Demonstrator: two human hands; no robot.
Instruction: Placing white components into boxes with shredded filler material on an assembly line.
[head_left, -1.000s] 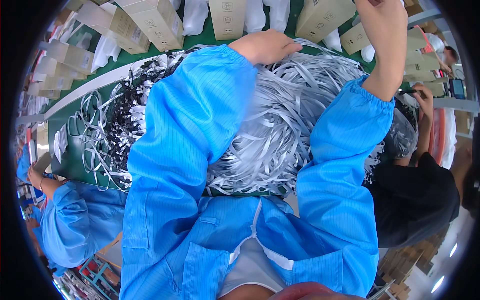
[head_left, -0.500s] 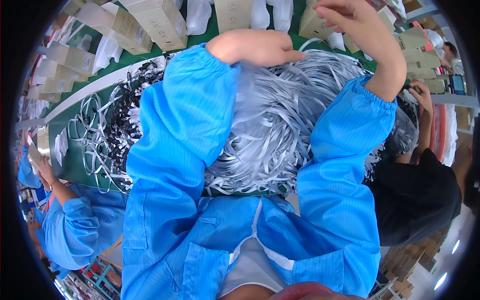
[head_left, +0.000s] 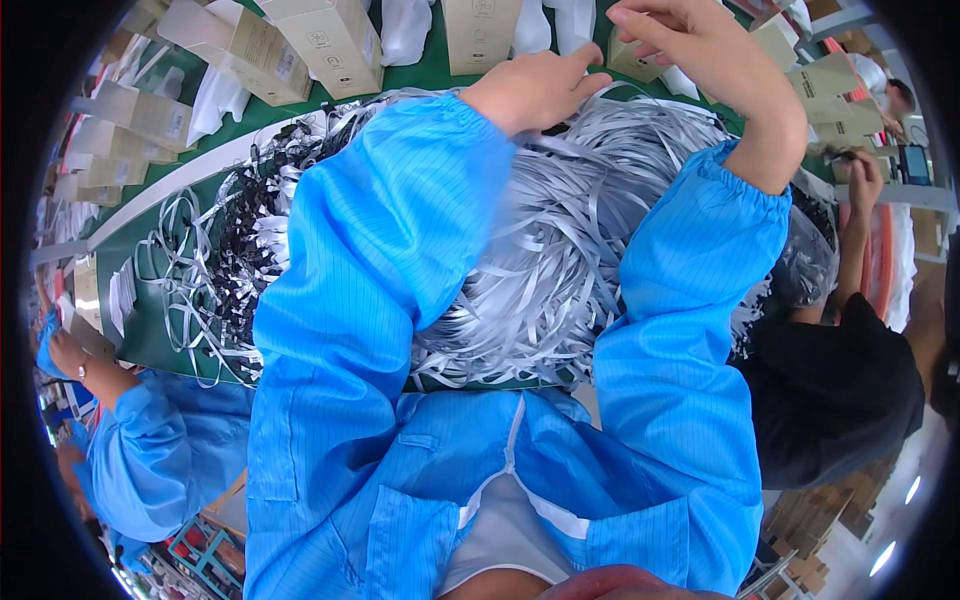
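A large heap of silvery-grey flat straps, which look like lanyards [head_left: 545, 270], lies in front of me on the green table. My left hand [head_left: 540, 88] is above the heap's far edge, thumb and fingers apart, with no held thing showing. Something small and dark shows just beneath it. Farther right and higher, my right hand [head_left: 700, 40] hangs beside a beige box [head_left: 635, 60], its fingers loosely bent and apart. No object is visible in it. Black clip ends [head_left: 235, 290] of the straps bunch at the heap's left side.
Beige cartons [head_left: 325, 45] stand along the far side, with white wrapped pieces [head_left: 405, 30] between them. A white strip [head_left: 180, 180] curves along the table's left. A person in blue [head_left: 165, 450] works at left; another in black [head_left: 840, 390] sits at right, near a clear plastic bag [head_left: 805, 265].
My left hand has moved up and slightly right, its fingers now spread wider. My right hand has shifted a little left. At the right, the co-worker's raised hand has moved slightly.
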